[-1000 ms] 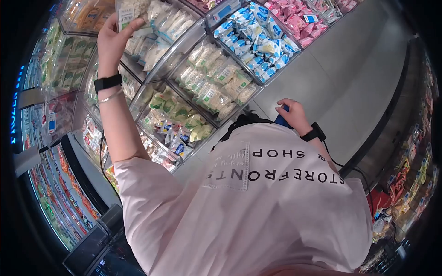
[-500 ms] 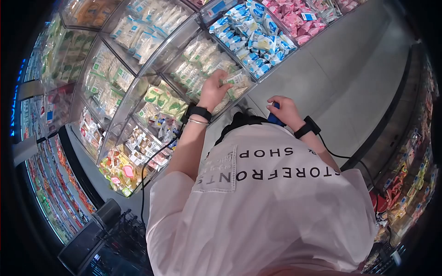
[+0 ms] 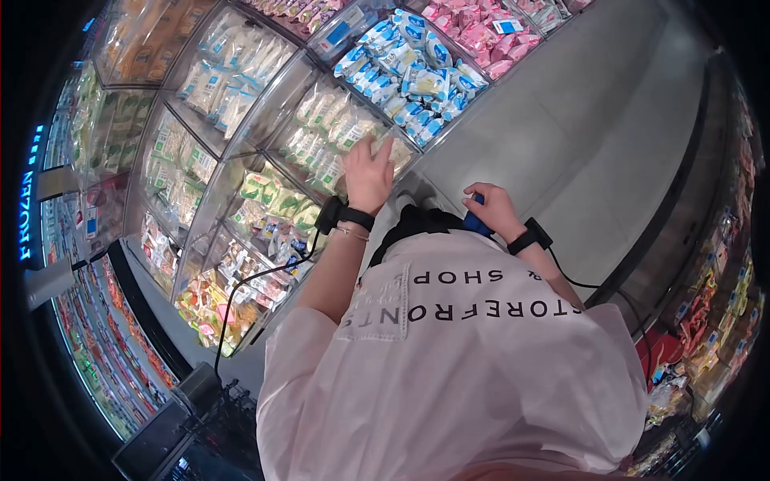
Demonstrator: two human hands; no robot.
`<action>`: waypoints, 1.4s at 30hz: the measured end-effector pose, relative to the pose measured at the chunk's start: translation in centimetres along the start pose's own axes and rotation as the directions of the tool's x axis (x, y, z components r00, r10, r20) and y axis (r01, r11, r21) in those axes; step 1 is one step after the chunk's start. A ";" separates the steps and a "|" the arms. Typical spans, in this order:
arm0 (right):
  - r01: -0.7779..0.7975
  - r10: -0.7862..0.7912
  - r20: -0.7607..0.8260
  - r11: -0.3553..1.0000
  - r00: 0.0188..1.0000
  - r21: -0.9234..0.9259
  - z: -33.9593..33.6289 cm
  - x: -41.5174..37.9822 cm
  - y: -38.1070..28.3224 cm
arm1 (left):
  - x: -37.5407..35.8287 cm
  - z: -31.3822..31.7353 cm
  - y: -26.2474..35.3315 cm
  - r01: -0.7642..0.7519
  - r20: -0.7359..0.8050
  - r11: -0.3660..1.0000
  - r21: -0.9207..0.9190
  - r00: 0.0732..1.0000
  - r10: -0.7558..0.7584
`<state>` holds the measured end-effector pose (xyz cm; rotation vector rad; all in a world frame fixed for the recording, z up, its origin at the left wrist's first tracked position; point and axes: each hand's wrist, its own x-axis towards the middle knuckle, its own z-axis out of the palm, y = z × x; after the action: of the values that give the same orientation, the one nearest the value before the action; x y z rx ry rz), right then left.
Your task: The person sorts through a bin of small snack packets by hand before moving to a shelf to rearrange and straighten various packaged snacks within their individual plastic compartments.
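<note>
My left hand [image 3: 370, 174] is over the front corner of a clear bin of white-and-green packets [image 3: 327, 132], its fingers apart and pointing into the bin. It holds nothing that I can see. A black band with a small device circles that wrist. Near my waist, my right hand [image 3: 492, 210] is closed around a small blue object [image 3: 475, 218]. Just beyond the left hand's bin lie blue-and-white packets [image 3: 413, 76] in the neighbouring bin. Green-and-yellow packets [image 3: 273, 196] sit in the bin on the near side.
Pink packets [image 3: 485, 32] fill a bin at the top. Grey floor [image 3: 553, 144] stretches along the bins to the right. Shelves of colourful goods [image 3: 714, 329] curve along the right edge. Black cables [image 3: 265, 274] hang from both wrists.
The bins have shifted left and slightly up in view. My left hand has turned, and its fingers are more spread over the packets. My right hand still grips the blue object.
</note>
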<state>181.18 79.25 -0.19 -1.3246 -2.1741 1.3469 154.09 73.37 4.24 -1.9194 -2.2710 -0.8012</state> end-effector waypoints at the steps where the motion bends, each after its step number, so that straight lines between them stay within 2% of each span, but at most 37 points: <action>1: 0.008 -0.007 0.019 1.000 1.000 -0.026 -0.1 -0.1 0.2 | -0.4 0.6 -0.2 -0.079 0.065 0.996 0.041 0.995 0.076; 2: 0.014 -0.012 0.039 0.999 0.999 -0.050 0.0 -0.1 0.4 | -0.8 1.2 -0.6 -0.159 0.136 0.984 0.079 0.980 0.148; 3: 0.000 0.003 0.048 0.998 0.999 -0.059 0.0 -0.2 0.6 | -1.1 1.8 -1.0 -0.188 0.175 0.966 0.179 0.972 0.157; 4: -0.004 0.006 0.041 0.998 0.999 -0.055 0.0 -0.5 0.5 | -1.5 2.1 -1.3 -0.196 0.178 0.965 0.177 0.970 0.165; 7: -0.012 0.013 0.013 0.999 1.000 -0.042 -0.5 -0.8 0.3 | -1.7 2.5 -1.7 -0.152 0.238 0.971 0.186 0.965 0.106; 9: -0.011 0.010 -0.014 1.000 1.000 -0.016 -0.3 -1.2 0.4 | -1.4 2.3 -1.7 -0.103 0.348 0.972 0.211 0.937 0.024; 10: -0.003 0.003 -0.025 1.000 1.000 -0.017 -0.3 -1.3 0.4 | -1.3 2.0 -1.6 -0.110 0.339 0.971 0.212 0.940 0.033; 13: -0.020 0.018 -0.060 0.999 0.998 -0.029 -0.1 -1.9 0.4 | -1.0 1.1 -0.6 -0.048 0.193 0.998 0.050 0.980 0.037; 14: -0.034 0.031 -0.076 0.999 0.997 -0.031 -0.1 -2.2 0.4 | -1.0 0.8 -0.3 -0.059 0.198 0.997 0.042 0.979 0.050; 16: -0.059 0.054 -0.094 0.997 0.994 -0.046 0.1 -2.7 0.4 | -1.1 0.1 0.6 0.045 0.091 0.994 -0.100 0.995 -0.036; 20: -0.057 0.048 -0.119 0.996 0.992 -0.075 -0.3 -2.8 -0.1 | -1.5 0.1 1.3 0.048 -0.012 0.951 -0.304 0.998 -0.055; 21: -0.043 0.031 -0.130 0.995 0.991 -0.091 -0.7 -2.6 -0.4 | -1.3 0.1 1.5 0.013 -0.049 0.955 -0.296 0.998 -0.029; 24: -0.040 0.031 -0.156 0.998 0.987 -0.054 -1.9 -0.6 -1.2 | 0.2 -0.3 2.2 0.056 -0.045 0.924 -0.377 0.996 -0.078; 25: 0.031 -0.050 -0.213 0.995 0.976 -0.092 -2.2 0.6 -1.3 | 1.1 -0.2 2.0 0.051 -0.062 0.927 -0.371 0.995 -0.079; 27: 0.070 -0.088 -0.223 0.994 0.971 -0.088 -3.3 3.6 -1.9 | 2.9 0.2 1.6 0.031 0.017 0.936 -0.351 0.999 -0.027; 28: 0.092 -0.109 -0.230 0.992 0.967 -0.084 -4.1 5.2 -2.5 | 3.9 0.4 1.5 0.031 0.010 0.938 -0.346 1.000 -0.029; 30: 0.122 -0.141 -0.221 0.988 0.965 -0.098 -5.7 8.9 -3.8 | 6.2 1.0 1.0 -0.031 0.088 0.954 -0.299 0.994 0.060; 32: 0.346 -0.408 -0.268 0.905 0.873 -0.249 -7.3 13.0 -4.5 | 8.5 2.5 0.4 -0.039 0.117 0.959 -0.282 0.990 0.075; 33: 0.360 -0.418 -0.256 0.900 0.872 -0.244 -8.1 14.8 -5.1 | 9.7 3.2 0.4 -0.069 0.153 0.962 -0.263 0.982 0.112; 35: 0.391 -0.509 -0.155 0.793 0.846 -0.468 -9.8 18.5 -5.9 | 12.0 5.6 -0.2 -0.136 0.199 0.974 -0.179 0.965 0.171; 36: 0.412 -0.520 -0.135 0.786 0.843 -0.460 -10.6 20.6 -5.8 | 13.1 6.7 -0.3 -0.115 0.196 0.979 -0.166 0.970 0.147; 38: 0.567 -0.662 0.029 0.618 0.749 -0.544 -11.7 24.0 -5.4 | 14.7 8.5 -0.4 -0.114 0.344 0.991 -0.073 0.929 0.132; 39: 0.601 -0.681 0.111 0.543 0.724 -0.586 -12.2 25.2 -5.5 | 15.2 8.9 0.2 -0.095 0.331 0.995 -0.035 0.938 0.101; 40: 0.612 -0.683 0.120 0.545 0.720 -0.573 -12.5 26.4 -5.4 | 15.8 9.2 0.5 -0.081 0.337 0.996 -0.025 0.938 0.085; 42: 0.757 -0.750 0.308 0.368 0.585 -0.540 -13.2 28.8 -5.2 | 16.7 9.6 1.3 -0.070 0.434 0.983 0.173 0.901 -0.012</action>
<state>170.53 109.18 4.54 -0.2192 -2.7914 0.2280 154.27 92.64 2.57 -2.2093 -2.4279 -0.1499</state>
